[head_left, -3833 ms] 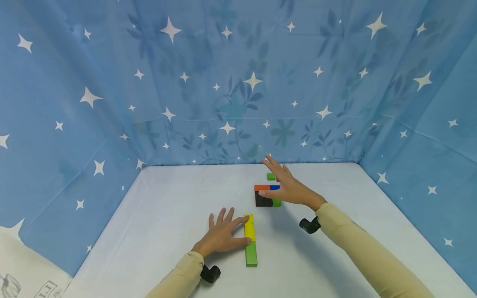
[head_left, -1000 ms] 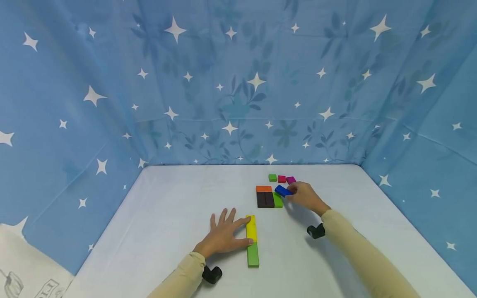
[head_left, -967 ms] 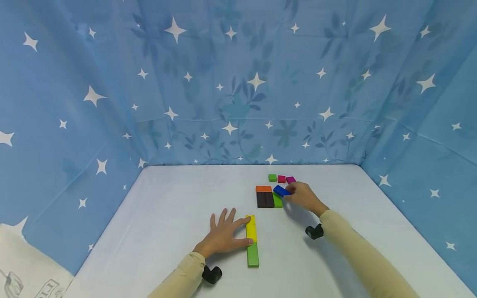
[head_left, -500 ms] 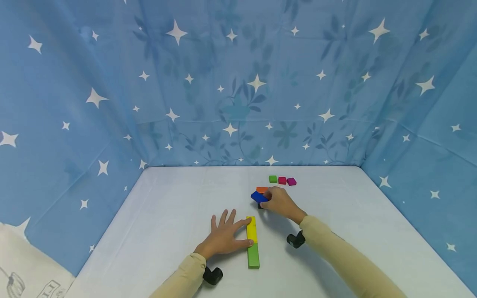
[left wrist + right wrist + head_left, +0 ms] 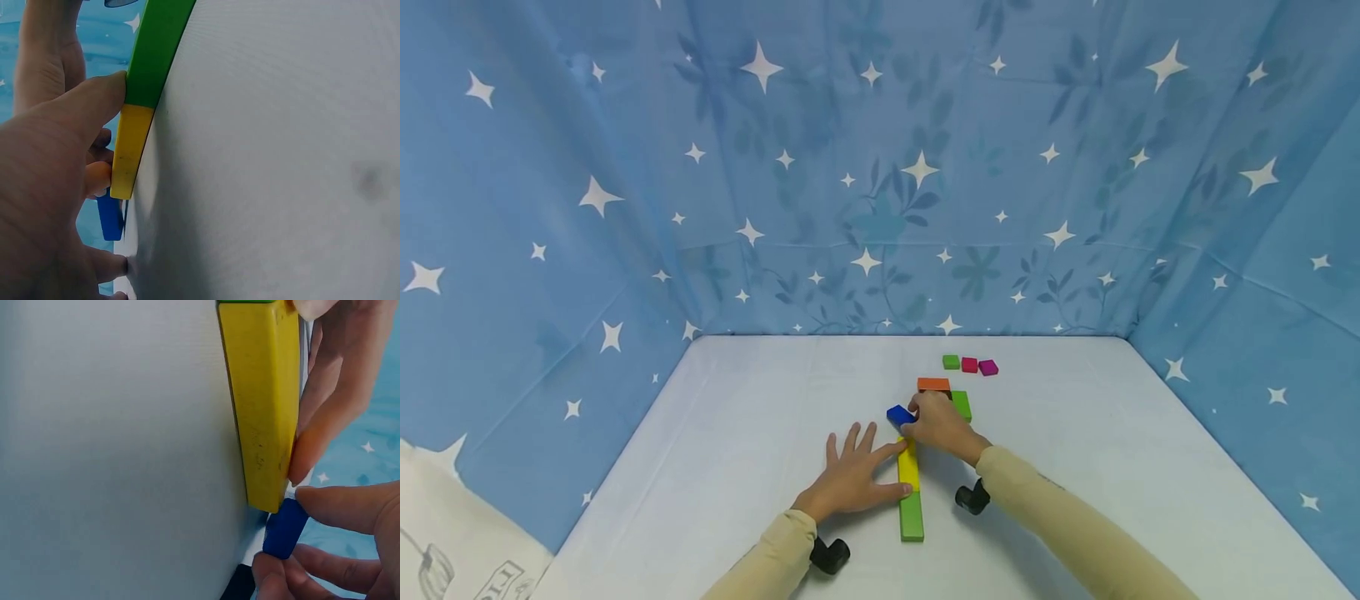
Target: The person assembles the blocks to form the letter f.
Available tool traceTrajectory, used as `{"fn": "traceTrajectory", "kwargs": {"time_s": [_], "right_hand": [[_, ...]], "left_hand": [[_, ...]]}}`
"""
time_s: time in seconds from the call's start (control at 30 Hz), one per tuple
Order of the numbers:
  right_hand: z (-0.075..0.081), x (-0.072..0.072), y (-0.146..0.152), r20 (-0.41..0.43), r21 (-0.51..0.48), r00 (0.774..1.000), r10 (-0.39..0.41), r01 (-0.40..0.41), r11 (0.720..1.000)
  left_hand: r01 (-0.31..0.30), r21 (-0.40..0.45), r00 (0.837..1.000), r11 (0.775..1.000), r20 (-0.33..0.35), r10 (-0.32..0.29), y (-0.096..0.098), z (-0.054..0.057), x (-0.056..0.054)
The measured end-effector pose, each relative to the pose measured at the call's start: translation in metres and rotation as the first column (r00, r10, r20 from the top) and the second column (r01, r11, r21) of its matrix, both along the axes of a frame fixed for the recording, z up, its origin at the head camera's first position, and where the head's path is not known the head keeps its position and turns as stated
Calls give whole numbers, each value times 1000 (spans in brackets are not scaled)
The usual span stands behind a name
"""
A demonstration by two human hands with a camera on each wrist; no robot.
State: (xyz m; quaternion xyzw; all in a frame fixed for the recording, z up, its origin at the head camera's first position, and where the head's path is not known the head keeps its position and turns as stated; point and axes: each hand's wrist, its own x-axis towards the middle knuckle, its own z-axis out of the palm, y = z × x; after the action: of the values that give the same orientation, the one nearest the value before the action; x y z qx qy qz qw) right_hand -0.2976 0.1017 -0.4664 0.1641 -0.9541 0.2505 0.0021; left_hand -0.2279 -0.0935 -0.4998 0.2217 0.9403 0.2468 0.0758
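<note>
My right hand (image 5: 942, 423) pinches a blue block (image 5: 899, 416) between thumb and fingers, by the far end of a yellow block (image 5: 909, 468). In the right wrist view the blue block (image 5: 285, 529) sits just beyond the yellow block's end; whether they touch I cannot tell. A green block (image 5: 912, 517) lies end to end with the yellow one, forming a straight row. My left hand (image 5: 848, 479) rests beside this row, fingers spread, thumb and index fingertip against its left side. The thumb is near the yellow-green joint, as the left wrist view also shows.
Behind the right hand lie an orange block (image 5: 933, 384), dark blocks mostly hidden by the hand, and a green block (image 5: 962, 406). Farther back are small green (image 5: 951, 362), red (image 5: 970, 365) and magenta (image 5: 988, 367) blocks. A blue star-patterned curtain (image 5: 880, 167) surrounds the white table.
The right hand has picked up the blue block from beside the orange one and carried it left and nearer, to the yellow block's far end. The left hand has stayed by the row.
</note>
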Motion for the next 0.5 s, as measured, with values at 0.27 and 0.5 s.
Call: {"fn": "traceTrajectory", "kwargs": {"time_s": [0.27, 0.5], "right_hand": [[-1, 1, -1, -2, 32, 1000, -5, 5, 999], [-1, -4, -1, 42, 36, 999, 11, -13, 999]], "left_hand": [[0, 1, 1000, 1000, -7, 0, 1, 0, -2], [8, -2, 1000, 1000, -1, -8, 2, 0, -1]]}}
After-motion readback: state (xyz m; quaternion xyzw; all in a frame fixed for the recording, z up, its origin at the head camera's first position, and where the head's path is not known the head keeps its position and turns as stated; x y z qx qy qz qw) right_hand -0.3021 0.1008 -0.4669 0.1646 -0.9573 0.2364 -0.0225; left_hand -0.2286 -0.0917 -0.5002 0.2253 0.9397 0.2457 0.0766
